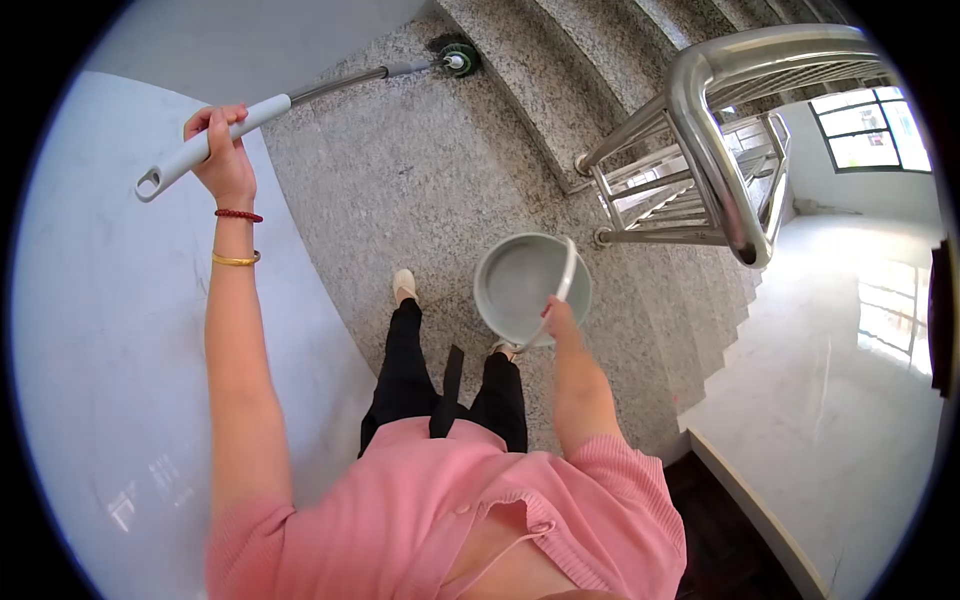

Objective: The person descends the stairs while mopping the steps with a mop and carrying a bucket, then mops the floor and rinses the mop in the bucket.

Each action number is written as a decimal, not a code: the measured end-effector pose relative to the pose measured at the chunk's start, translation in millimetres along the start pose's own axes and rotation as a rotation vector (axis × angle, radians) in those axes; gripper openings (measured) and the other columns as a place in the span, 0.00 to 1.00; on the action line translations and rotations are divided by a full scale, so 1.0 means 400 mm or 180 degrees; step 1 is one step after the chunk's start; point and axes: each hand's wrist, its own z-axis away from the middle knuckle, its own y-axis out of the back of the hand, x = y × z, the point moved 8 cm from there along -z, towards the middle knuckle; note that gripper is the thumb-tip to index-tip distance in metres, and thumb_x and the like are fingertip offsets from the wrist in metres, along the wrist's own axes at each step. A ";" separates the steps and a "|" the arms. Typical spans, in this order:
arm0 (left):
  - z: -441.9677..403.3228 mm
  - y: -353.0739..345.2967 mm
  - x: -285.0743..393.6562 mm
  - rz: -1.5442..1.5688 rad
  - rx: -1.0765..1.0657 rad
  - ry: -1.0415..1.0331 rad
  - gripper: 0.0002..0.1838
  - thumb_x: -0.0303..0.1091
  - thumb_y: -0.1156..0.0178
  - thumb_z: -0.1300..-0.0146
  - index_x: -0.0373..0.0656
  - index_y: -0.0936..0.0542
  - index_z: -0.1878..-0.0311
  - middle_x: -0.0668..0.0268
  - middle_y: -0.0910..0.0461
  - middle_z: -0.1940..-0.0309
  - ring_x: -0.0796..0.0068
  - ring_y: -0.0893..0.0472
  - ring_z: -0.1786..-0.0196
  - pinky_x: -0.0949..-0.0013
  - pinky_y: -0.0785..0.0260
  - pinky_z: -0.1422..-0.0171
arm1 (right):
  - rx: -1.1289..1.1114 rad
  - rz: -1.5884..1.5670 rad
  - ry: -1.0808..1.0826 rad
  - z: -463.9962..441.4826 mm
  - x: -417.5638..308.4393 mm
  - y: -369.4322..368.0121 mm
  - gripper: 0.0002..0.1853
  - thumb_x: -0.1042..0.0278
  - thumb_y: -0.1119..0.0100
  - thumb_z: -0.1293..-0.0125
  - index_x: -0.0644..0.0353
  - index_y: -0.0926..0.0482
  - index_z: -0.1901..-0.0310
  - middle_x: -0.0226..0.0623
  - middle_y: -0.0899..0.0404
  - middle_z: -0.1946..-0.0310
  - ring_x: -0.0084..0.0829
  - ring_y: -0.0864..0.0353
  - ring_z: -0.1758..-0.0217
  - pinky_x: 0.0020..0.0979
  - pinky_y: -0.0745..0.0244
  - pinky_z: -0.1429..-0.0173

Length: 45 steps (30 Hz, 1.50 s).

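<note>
My left hand, out at the upper left, is wrapped round the white grip of a mop. Its metal pole slants up and away to the right, ending in a round green head with dark strands by the lowest stair. A pale green-grey bucket is beside my feet, hanging from or held by its handle. My right hand is closed on that handle. I see no water for certain inside it; whether its base touches the floor, I cannot tell.
Speckled granite steps rise ahead, and more stairs descend on the right. A shiny metal handrail with a rounded end stands between them. To the left is a smooth white wall. A window is at the far right.
</note>
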 end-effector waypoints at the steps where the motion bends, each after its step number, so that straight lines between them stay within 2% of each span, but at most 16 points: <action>1: 0.002 -0.002 -0.001 0.0006 0.0024 0.0003 0.05 0.24 0.51 0.46 0.38 0.36 0.67 0.63 0.30 0.76 0.73 0.28 0.69 0.58 0.38 0.46 | 0.0213 -0.0434 -0.0074 -0.020 0.021 0.064 0.10 0.65 0.50 0.46 0.64 0.32 0.71 0.34 0.36 0.82 0.29 0.35 0.80 0.32 0.38 0.77; 5: 0.012 -0.001 0.005 -0.0084 0.0069 0.0151 0.04 0.23 0.53 0.44 0.38 0.36 0.66 0.63 0.31 0.75 0.71 0.29 0.67 0.56 0.40 0.43 | 0.0656 -0.1334 -0.0663 0.056 0.045 0.289 0.09 0.64 0.50 0.43 0.61 0.35 0.68 0.33 0.35 0.79 0.30 0.34 0.76 0.32 0.35 0.70; 11: 0.026 -0.027 0.023 -0.0047 -0.0033 0.0090 0.04 0.23 0.53 0.44 0.37 0.37 0.66 0.62 0.31 0.74 0.68 0.28 0.65 0.60 0.39 0.44 | 0.1475 -0.3395 -0.0716 0.114 0.234 0.679 0.11 0.59 0.58 0.39 0.56 0.36 0.74 0.33 0.33 0.78 0.33 0.33 0.73 0.40 0.35 0.60; 12: 0.036 -0.038 0.032 -0.0048 -0.0011 0.0064 0.05 0.23 0.52 0.45 0.37 0.36 0.66 0.62 0.30 0.74 0.68 0.28 0.65 0.62 0.38 0.45 | 0.1455 -0.3425 -0.0746 0.126 0.261 0.720 0.11 0.59 0.58 0.39 0.56 0.36 0.74 0.33 0.33 0.78 0.33 0.33 0.73 0.40 0.35 0.60; 14: 0.038 -0.057 0.044 -0.0032 -0.0062 0.0036 0.05 0.23 0.51 0.46 0.37 0.35 0.66 0.62 0.29 0.74 0.68 0.27 0.65 0.63 0.37 0.47 | 0.1973 -0.4314 -0.0712 0.176 0.327 0.782 0.10 0.63 0.60 0.40 0.60 0.34 0.71 0.36 0.31 0.73 0.36 0.32 0.68 0.41 0.35 0.55; 15: 0.041 -0.061 0.048 -0.0006 -0.0033 0.0071 0.05 0.23 0.51 0.46 0.37 0.35 0.66 0.61 0.29 0.73 0.68 0.27 0.64 0.64 0.37 0.47 | 0.1987 -0.4377 -0.0734 0.194 0.350 0.794 0.10 0.63 0.60 0.40 0.60 0.34 0.71 0.36 0.31 0.73 0.36 0.32 0.68 0.41 0.35 0.55; 18: 0.065 -0.087 0.067 0.0029 -0.0059 0.0087 0.05 0.24 0.51 0.46 0.37 0.34 0.66 0.60 0.27 0.73 0.67 0.26 0.63 0.66 0.37 0.47 | 0.2086 -0.4724 -0.0661 0.238 0.400 0.828 0.11 0.73 0.61 0.46 0.66 0.31 0.63 0.40 0.30 0.67 0.41 0.32 0.57 0.44 0.38 0.48; 22: 0.100 -0.139 0.127 -0.0156 -0.0161 -0.0017 0.05 0.24 0.49 0.47 0.37 0.33 0.67 0.58 0.25 0.72 0.67 0.25 0.64 0.68 0.35 0.50 | 0.1925 -0.4864 -0.0729 0.269 0.454 0.819 0.11 0.73 0.62 0.46 0.66 0.32 0.63 0.41 0.30 0.64 0.42 0.33 0.57 0.45 0.37 0.49; 28: 0.121 -0.222 0.153 -0.0472 -0.0403 -0.0019 0.06 0.26 0.48 0.47 0.38 0.32 0.66 0.59 0.24 0.72 0.71 0.24 0.65 0.71 0.34 0.52 | 0.2273 -0.4345 -0.1064 0.387 0.517 0.797 0.16 0.70 0.61 0.45 0.62 0.36 0.54 0.43 0.35 0.54 0.43 0.34 0.52 0.45 0.35 0.53; 30: 0.135 -0.238 0.155 -0.0583 -0.0557 -0.0035 0.05 0.27 0.48 0.46 0.39 0.32 0.67 0.60 0.23 0.71 0.73 0.24 0.64 0.73 0.34 0.53 | 0.2089 -0.3492 -0.1179 0.427 0.540 0.785 0.20 0.66 0.62 0.42 0.63 0.42 0.47 0.46 0.37 0.51 0.47 0.38 0.47 0.46 0.38 0.50; 31: 0.142 -0.237 0.150 -0.0612 -0.0519 -0.0031 0.05 0.27 0.48 0.46 0.39 0.32 0.67 0.60 0.23 0.71 0.73 0.24 0.64 0.73 0.34 0.53 | 0.2078 -0.3445 -0.1184 0.434 0.555 0.776 0.20 0.66 0.62 0.42 0.63 0.42 0.47 0.46 0.37 0.51 0.47 0.38 0.47 0.46 0.38 0.50; 33: 0.179 -0.259 0.136 -0.0583 -0.0759 -0.0071 0.04 0.28 0.48 0.45 0.40 0.31 0.67 0.62 0.23 0.71 0.74 0.25 0.63 0.74 0.34 0.54 | 0.2196 -0.2721 -0.1307 0.436 0.579 0.776 0.27 0.62 0.62 0.41 0.61 0.52 0.41 0.45 0.49 0.41 0.49 0.47 0.41 0.47 0.43 0.47; 37: 0.272 -0.279 0.131 -0.0874 -0.1369 -0.0243 0.04 0.28 0.46 0.46 0.42 0.30 0.68 0.64 0.25 0.68 0.76 0.26 0.62 0.75 0.34 0.56 | 0.2369 -0.1599 -0.1466 0.448 0.521 0.695 0.29 0.56 0.58 0.43 0.62 0.50 0.42 0.42 0.46 0.43 0.43 0.42 0.44 0.43 0.37 0.52; 39: 0.327 -0.242 0.125 -0.1033 -0.1575 -0.0176 0.06 0.26 0.44 0.50 0.44 0.30 0.68 0.65 0.25 0.65 0.74 0.26 0.58 0.73 0.35 0.52 | 0.1288 -0.1306 -0.0985 0.398 0.463 0.602 0.31 0.54 0.55 0.44 0.62 0.49 0.42 0.42 0.50 0.41 0.41 0.44 0.42 0.41 0.39 0.50; 41: 0.378 -0.178 0.134 -0.1347 -0.1878 -0.0175 0.10 0.26 0.41 0.53 0.45 0.29 0.67 0.66 0.26 0.62 0.70 0.30 0.50 0.69 0.38 0.46 | 0.1167 -0.1182 -0.0796 0.404 0.364 0.497 0.30 0.54 0.53 0.44 0.62 0.46 0.43 0.42 0.47 0.42 0.41 0.42 0.43 0.37 0.40 0.47; 45: 0.401 -0.029 0.169 -0.1192 -0.2108 0.0170 0.12 0.27 0.39 0.56 0.46 0.28 0.66 0.68 0.27 0.60 0.66 0.35 0.44 0.65 0.43 0.42 | 0.0465 -0.0818 -0.0444 0.366 0.126 0.215 0.27 0.54 0.56 0.42 0.64 0.43 0.46 0.43 0.37 0.51 0.41 0.37 0.48 0.42 0.39 0.47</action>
